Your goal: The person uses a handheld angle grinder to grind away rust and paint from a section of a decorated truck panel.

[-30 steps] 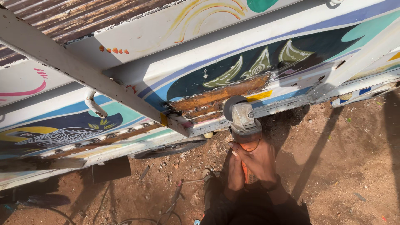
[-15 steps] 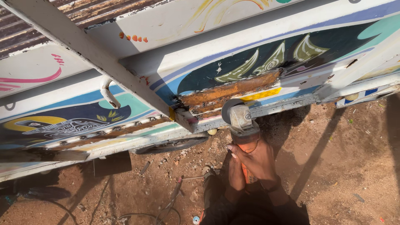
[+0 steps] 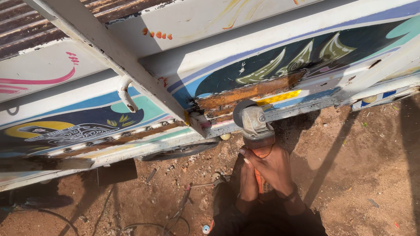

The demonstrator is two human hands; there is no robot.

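An angle grinder [image 3: 253,124] with an orange body and grey metal head is held against the lower edge of a painted truck side panel [image 3: 271,65]. Its disc [image 3: 239,112] meets a rusty, bare strip of metal [image 3: 249,92] on the panel. My right hand [image 3: 273,168] wraps the grinder's orange body from the right. On the left side of the body, my left hand [image 3: 248,177] grips lower down. Both forearms are in shadow below.
A white diagonal steel brace [image 3: 109,57] crosses the panel from upper left. A white hook [image 3: 124,94] hangs on the panel. Brown dirt ground [image 3: 358,166] lies below, with cables [image 3: 144,227], a tyre edge [image 3: 179,152], a foot [image 3: 217,178] and small debris.
The view has shifted, so the panel and brace sit further right and lower. The hands keep the same grip on the grinder, whose disc stays at the rusty strip.
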